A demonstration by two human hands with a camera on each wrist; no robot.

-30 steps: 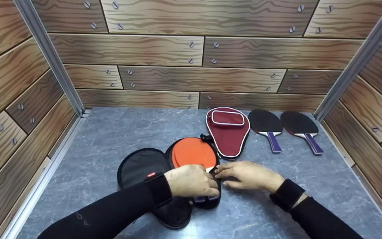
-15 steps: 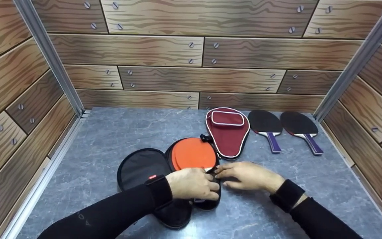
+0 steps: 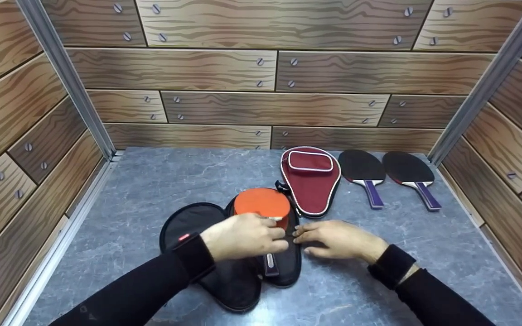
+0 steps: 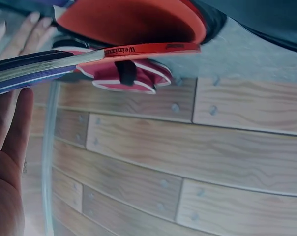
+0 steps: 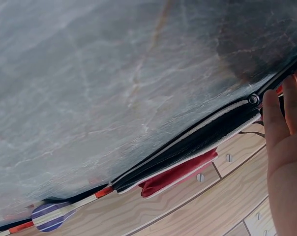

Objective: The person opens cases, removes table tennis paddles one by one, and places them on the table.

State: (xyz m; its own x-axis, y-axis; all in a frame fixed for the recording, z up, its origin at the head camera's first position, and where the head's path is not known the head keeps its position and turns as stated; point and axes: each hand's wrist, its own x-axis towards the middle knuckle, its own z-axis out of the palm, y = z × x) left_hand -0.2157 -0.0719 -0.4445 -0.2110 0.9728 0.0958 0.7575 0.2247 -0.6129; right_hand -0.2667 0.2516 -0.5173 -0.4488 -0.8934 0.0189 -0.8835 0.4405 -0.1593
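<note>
My left hand (image 3: 245, 235) grips the purple handle of an orange-faced table tennis paddle (image 4: 153, 48), which stands lifted and edge-on in the left wrist view. Beneath it a second orange-faced paddle (image 4: 129, 22) lies in the black paddle case (image 3: 292, 260); its purple handle (image 3: 270, 265) shows below my left hand. The case is unzipped, with its cover (image 3: 188, 226) folded out to the left. My right hand (image 3: 340, 237) rests its fingertips on the case's right rim, thumb apart from the fingers.
A maroon paddle case (image 3: 313, 190) with white piping lies behind the black one, close to its upper right edge. Two black-faced paddles (image 3: 362, 165) with purple handles lie side by side at the back right. Wood-patterned walls (image 3: 224, 106) enclose the grey table (image 3: 138, 194).
My left hand has drawn up and left, raising the upper orange paddle off the one beneath it. The lower paddle's handle is uncovered. My right hand stays at the case rim.
</note>
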